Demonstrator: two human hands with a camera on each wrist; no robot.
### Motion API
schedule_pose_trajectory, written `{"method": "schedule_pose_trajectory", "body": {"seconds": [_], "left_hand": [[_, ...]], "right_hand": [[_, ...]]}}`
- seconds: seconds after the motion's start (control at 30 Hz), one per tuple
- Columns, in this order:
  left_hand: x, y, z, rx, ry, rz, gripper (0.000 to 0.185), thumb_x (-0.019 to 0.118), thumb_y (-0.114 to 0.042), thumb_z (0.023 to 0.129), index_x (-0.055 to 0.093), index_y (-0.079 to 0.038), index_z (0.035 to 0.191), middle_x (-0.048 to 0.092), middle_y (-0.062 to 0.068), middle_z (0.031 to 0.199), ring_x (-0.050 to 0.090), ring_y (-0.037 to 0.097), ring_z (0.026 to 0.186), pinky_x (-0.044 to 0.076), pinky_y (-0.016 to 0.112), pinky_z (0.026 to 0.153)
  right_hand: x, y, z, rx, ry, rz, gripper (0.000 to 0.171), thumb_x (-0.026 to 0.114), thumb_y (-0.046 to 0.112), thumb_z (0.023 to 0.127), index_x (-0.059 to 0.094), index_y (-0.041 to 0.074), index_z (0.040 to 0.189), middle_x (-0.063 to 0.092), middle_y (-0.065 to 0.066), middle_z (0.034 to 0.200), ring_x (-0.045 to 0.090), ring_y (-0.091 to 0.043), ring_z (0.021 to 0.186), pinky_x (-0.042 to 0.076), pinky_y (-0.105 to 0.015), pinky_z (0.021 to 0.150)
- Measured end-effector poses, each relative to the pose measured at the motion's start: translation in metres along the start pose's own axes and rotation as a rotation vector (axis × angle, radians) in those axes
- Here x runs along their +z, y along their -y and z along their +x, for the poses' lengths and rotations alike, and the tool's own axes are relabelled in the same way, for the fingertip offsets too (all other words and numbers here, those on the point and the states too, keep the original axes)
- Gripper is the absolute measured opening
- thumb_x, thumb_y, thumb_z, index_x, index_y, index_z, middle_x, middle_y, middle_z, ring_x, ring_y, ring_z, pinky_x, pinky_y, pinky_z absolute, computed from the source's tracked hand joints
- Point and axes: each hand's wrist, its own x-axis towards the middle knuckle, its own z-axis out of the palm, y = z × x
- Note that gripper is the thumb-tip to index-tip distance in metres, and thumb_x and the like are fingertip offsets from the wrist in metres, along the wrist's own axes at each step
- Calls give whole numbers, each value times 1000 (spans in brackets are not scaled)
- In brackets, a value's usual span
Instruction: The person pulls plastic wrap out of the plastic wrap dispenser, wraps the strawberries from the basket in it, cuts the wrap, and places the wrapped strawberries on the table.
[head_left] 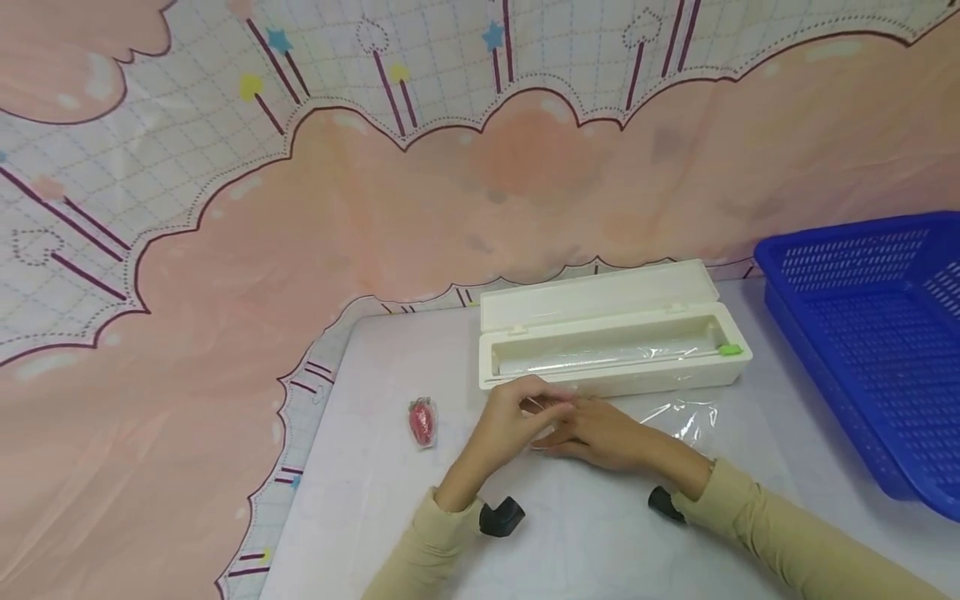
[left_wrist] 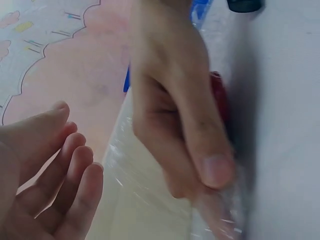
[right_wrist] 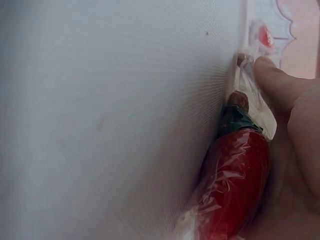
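A red pepper [right_wrist: 237, 172] with a green cap and brown stem lies in clear plastic wrap [head_left: 686, 421] on the table. My right hand [head_left: 603, 433] is over it, hiding it in the head view. In the left wrist view, the right hand's thumb and fingers pinch the wrap, and a strip of the pepper [left_wrist: 220, 97] shows behind them. My left hand [head_left: 506, 421] is raised at the right fingertips. Its fingers [left_wrist: 82, 160] are loosely bent, with nothing seen between them.
Behind the hands stands a white wrap dispenser [head_left: 615, 383], lid up, a film roll inside and a green slider [head_left: 729, 350] at its right end. A small red film-wrapped item [head_left: 422, 422] with a green top lies left. A blue basket [head_left: 817, 367] stands right.
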Motion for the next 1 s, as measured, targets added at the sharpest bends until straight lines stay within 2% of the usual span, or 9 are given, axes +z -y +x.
{"method": "schedule_pose_trajectory", "body": {"seconds": [0.13, 0.23, 0.33, 0.4, 0.47, 0.7, 0.87, 1.0], "left_hand": [[3, 7, -12, 1, -7, -23, 17, 74, -14, 89, 76, -4, 103, 75, 3, 101, 68, 11, 90, 57, 25, 77], [6, 13, -21, -14, -12, -6, 16, 74, -14, 89, 76, -5, 102, 76, 4, 101, 68, 10, 90, 57, 24, 77], [7, 18, -28, -40, -18, 34, 16, 74, -16, 89, 76, -6, 102, 75, 3, 99, 67, 9, 88, 56, 22, 76], [7, 21, -32, -52, -24, 59, 17, 74, -17, 89, 76, -7, 102, 74, 2, 98, 66, 8, 87, 56, 22, 76], [7, 23, -35, -56, -25, 82, 17, 74, -17, 89, 76, -7, 103, 73, 2, 98, 65, 8, 86, 56, 23, 76], [8, 32, -44, -51, 1, 179, 18, 75, -19, 89, 74, -12, 105, 71, -2, 104, 65, 4, 87, 55, 22, 78], [9, 34, -43, -89, -107, 221, 17, 75, -20, 89, 73, -13, 104, 69, 0, 102, 65, 8, 81, 55, 22, 71], [10, 35, -37, -146, -163, 201, 26, 77, -24, 87, 71, -10, 108, 71, 4, 103, 67, 11, 77, 55, 21, 68]], "right_hand": [[1, 1, -1, 30, -11, 14, 27, 61, 34, 98, 72, 23, 120, 68, 3, 126, 57, -25, 119, 38, -55, 108], [1, 1, -2, 42, -9, 0, 30, 60, 36, 98, 70, 20, 121, 68, 1, 122, 58, -23, 112, 36, -54, 109], [1, 0, -2, 22, -3, -35, 24, 61, 36, 98, 73, 23, 114, 65, 8, 99, 55, -15, 96, 42, -45, 100], [1, 0, -2, 3, -6, -53, 19, 61, 36, 97, 75, 25, 105, 56, 12, 85, 48, -9, 84, 43, -37, 89], [1, 0, -2, -13, -8, -66, 17, 61, 36, 97, 75, 26, 99, 46, 14, 78, 40, -6, 78, 40, -33, 81], [-2, 2, -4, -18, 9, -38, 20, 61, 35, 97, 79, 27, 99, 46, 17, 78, 37, -3, 77, 40, -33, 82], [-3, 4, -5, -24, 35, 1, 21, 63, 33, 96, 77, 31, 112, 47, 17, 79, 36, -3, 77, 37, -30, 79], [-2, 5, -4, -43, 44, 8, 23, 62, 33, 97, 75, 33, 116, 51, 16, 82, 38, -3, 79, 35, -26, 76]]}}
